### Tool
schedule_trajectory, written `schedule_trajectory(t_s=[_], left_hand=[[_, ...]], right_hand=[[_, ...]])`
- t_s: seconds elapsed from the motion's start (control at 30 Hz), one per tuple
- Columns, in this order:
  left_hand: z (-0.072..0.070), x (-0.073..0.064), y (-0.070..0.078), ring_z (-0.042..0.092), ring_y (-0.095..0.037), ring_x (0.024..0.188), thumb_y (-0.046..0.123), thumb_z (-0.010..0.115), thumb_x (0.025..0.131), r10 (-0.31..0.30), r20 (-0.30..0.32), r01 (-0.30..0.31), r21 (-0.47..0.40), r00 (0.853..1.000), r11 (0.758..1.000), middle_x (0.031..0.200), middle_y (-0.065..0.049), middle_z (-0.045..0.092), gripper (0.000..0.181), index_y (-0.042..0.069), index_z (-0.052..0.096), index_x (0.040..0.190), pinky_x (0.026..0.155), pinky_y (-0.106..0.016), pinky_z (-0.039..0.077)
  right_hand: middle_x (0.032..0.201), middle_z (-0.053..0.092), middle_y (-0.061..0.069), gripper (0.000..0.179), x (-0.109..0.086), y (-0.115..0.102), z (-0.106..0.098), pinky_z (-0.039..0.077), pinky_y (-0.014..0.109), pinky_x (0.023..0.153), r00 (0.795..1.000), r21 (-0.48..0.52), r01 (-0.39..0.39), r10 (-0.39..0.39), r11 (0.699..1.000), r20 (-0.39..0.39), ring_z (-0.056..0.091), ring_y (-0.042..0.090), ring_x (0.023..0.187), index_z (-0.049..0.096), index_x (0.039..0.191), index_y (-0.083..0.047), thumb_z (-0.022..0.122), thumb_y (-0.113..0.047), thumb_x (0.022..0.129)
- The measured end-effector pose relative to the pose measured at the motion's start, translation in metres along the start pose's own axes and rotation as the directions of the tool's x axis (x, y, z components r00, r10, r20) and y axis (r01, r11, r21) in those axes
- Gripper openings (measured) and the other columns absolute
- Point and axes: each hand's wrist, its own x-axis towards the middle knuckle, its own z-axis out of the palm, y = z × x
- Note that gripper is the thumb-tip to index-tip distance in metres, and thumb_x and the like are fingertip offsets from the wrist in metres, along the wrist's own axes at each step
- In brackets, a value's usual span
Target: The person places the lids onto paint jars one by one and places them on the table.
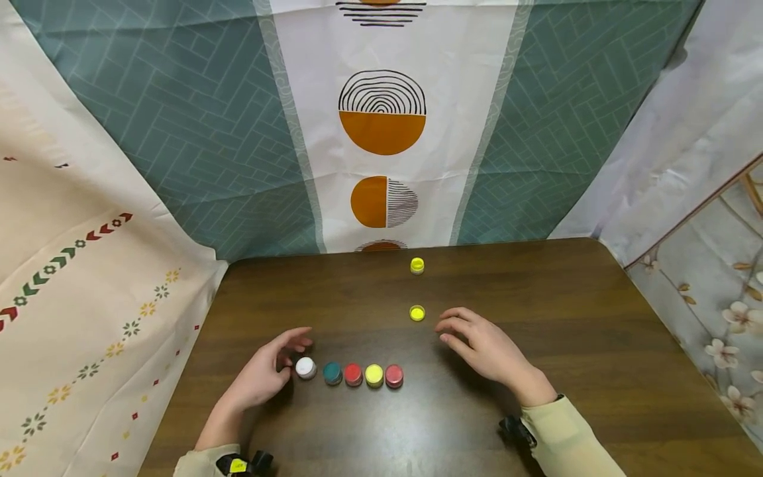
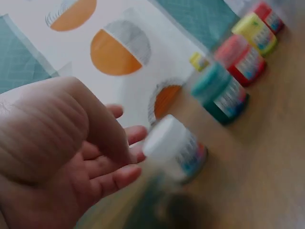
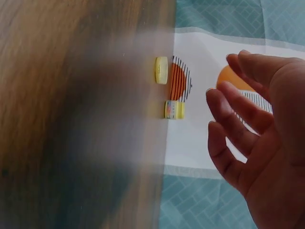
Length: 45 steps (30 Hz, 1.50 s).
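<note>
Beside a small white-lidded jar, my left hand has loosely bent fingers. Its fingertips come right up to the white lid in the left wrist view, without curling round it. My right hand hovers over the table with relaxed, slightly spread fingers and nothing in them. Just left of those fingers lies a round yellow lid. Behind that lid, near the back edge, stands a small yellow jar, its label visible in the right wrist view.
Right of the white-lidded jar, a row holds a teal jar, a red jar, a yellow-lidded jar and another red jar. The brown table ends at a patterned curtain.
</note>
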Motion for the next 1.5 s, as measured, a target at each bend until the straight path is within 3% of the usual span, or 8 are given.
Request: schedule_trajectory(t_s=[0.1, 0.23, 0.37, 0.5, 0.67, 1.03, 1.37, 1.5], left_hand=[[-0.003, 0.016, 0.011, 0.065, -0.034, 0.119, -0.016, 0.069, 0.091, -0.001, -0.065, -0.002, -0.041, 0.998, 0.999, 0.134, -0.014, 0.068, 0.072, 0.007, 0.051, 0.156, 0.091, -0.036, 0.056], [0.002, 0.056, 0.037, 0.062, -0.041, 0.123, -0.002, 0.077, 0.095, -0.046, -0.119, 0.031, -0.121, 0.992, 0.992, 0.133, -0.020, 0.067, 0.067, 0.008, 0.051, 0.156, 0.099, -0.047, 0.053], [0.020, 0.105, 0.065, 0.060, -0.041, 0.126, 0.006, 0.081, 0.095, -0.078, -0.055, 0.069, -0.148, 0.995, 0.987, 0.134, -0.021, 0.066, 0.066, 0.007, 0.053, 0.154, 0.104, -0.054, 0.049], [0.047, 0.153, 0.085, 0.059, -0.038, 0.131, 0.012, 0.083, 0.093, -0.124, 0.041, 0.126, -0.075, 0.991, 0.989, 0.140, -0.020, 0.065, 0.065, 0.006, 0.056, 0.152, 0.109, -0.053, 0.048], [0.077, 0.194, 0.098, 0.058, -0.038, 0.133, 0.015, 0.083, 0.093, -0.187, 0.073, 0.186, 0.017, 0.980, 0.982, 0.146, -0.023, 0.061, 0.064, 0.003, 0.057, 0.151, 0.111, -0.052, 0.048], [0.133, 0.239, 0.097, 0.058, -0.036, 0.128, 0.016, 0.084, 0.093, -0.314, -0.087, 0.309, -0.073, 0.945, 0.948, 0.140, -0.020, 0.063, 0.060, 0.000, 0.060, 0.146, 0.110, -0.047, 0.049], [0.148, 0.258, 0.092, 0.059, -0.034, 0.129, 0.016, 0.085, 0.094, -0.320, -0.129, 0.319, -0.027, 0.939, 0.947, 0.137, -0.016, 0.066, 0.054, 0.002, 0.066, 0.142, 0.112, -0.045, 0.047], [0.152, 0.266, 0.092, 0.057, -0.032, 0.134, 0.019, 0.085, 0.095, -0.352, -0.149, 0.353, -0.017, 0.924, 0.935, 0.142, -0.013, 0.064, 0.054, 0.006, 0.066, 0.144, 0.113, -0.044, 0.046]], right_hand=[[0.119, 0.071, -0.011, 0.017, 0.000, 0.005, -0.001, 0.059, 0.044, 0.093, 0.999, 0.003, -0.045, 0.045, 0.999, 0.003, 0.069, 0.013, 0.106, 0.078, 0.119, -0.017, 0.072, -0.025, 0.105], [0.110, 0.074, -0.012, 0.016, 0.002, 0.010, -0.001, 0.060, 0.042, 0.089, 0.996, 0.018, -0.091, 0.091, 0.996, 0.008, 0.070, 0.010, 0.098, 0.079, 0.117, -0.015, 0.073, -0.022, 0.105], [0.109, 0.075, -0.009, 0.016, 0.005, 0.013, -0.001, 0.059, 0.044, 0.088, 0.992, 0.023, -0.126, 0.125, 0.992, 0.021, 0.071, 0.013, 0.098, 0.079, 0.117, -0.014, 0.073, -0.022, 0.104], [0.107, 0.075, -0.009, 0.015, 0.007, 0.014, -0.001, 0.059, 0.044, 0.087, 0.987, 0.025, -0.162, 0.162, 0.986, 0.025, 0.070, 0.013, 0.096, 0.079, 0.115, -0.014, 0.072, -0.021, 0.105], [0.106, 0.075, -0.010, 0.015, 0.010, 0.012, -0.001, 0.058, 0.042, 0.085, 0.984, 0.038, -0.175, 0.174, 0.984, 0.034, 0.069, 0.010, 0.092, 0.079, 0.116, -0.014, 0.072, -0.022, 0.105], [0.105, 0.075, -0.010, 0.015, 0.012, 0.008, 0.000, 0.059, 0.041, 0.085, 0.986, 0.062, -0.164, 0.162, 0.984, 0.035, 0.067, 0.008, 0.091, 0.079, 0.115, -0.013, 0.072, -0.020, 0.105], [0.108, 0.075, -0.010, 0.015, 0.014, 0.009, -0.005, 0.060, 0.041, 0.087, 0.990, 0.066, -0.138, 0.137, 0.988, 0.017, 0.069, 0.008, 0.094, 0.079, 0.117, -0.013, 0.072, -0.019, 0.105], [0.107, 0.076, -0.009, 0.015, 0.014, 0.009, -0.007, 0.060, 0.042, 0.088, 0.991, 0.068, -0.133, 0.132, 0.989, 0.020, 0.069, 0.009, 0.094, 0.079, 0.116, -0.012, 0.072, -0.018, 0.104]])
